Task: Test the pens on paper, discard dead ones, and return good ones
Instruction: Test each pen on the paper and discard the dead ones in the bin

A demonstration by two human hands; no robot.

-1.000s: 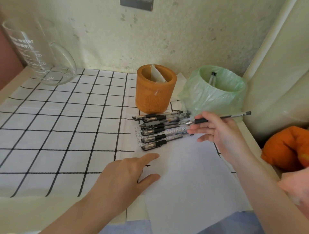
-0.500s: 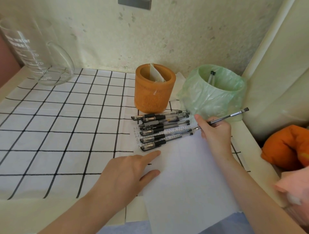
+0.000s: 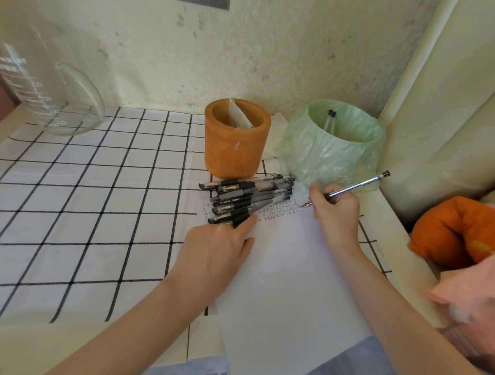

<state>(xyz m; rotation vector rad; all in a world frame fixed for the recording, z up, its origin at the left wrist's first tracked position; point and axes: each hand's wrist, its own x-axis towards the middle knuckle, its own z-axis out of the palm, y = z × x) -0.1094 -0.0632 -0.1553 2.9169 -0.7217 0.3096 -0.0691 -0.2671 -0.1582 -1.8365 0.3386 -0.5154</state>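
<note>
Right hand (image 3: 334,211) grips a pen (image 3: 356,184), tip on the paper (image 3: 289,281), worktop's far right | left hand (image 3: 214,249) flat, fingers straight, steadying the paper beside the pen pile (image 3: 249,198) | two pens (image 3: 329,120) in the bin (image 3: 334,155), none visible in the holder (image 3: 237,150); most testing apparently remains.

Measuring jug (image 3: 34,93): clear glass, printed scale marks and lettering, handle facing right; upright at the far left corner of the cloth
Tablecloth (image 3: 80,203): white with a black grid; spread flat over the pale tabletop
Wall (image 3: 267,48): pale, speckled with small marks; a grey plate (image 3: 206,3) is cut off by the top edge
Cream padding (image 3: 442,107): smooth rolled shapes rising at the right
Orange cushion (image 3: 452,230): soft, lying low at the right edge
Pink fabric (image 3: 466,291): blurred, just below the cushion
</note>
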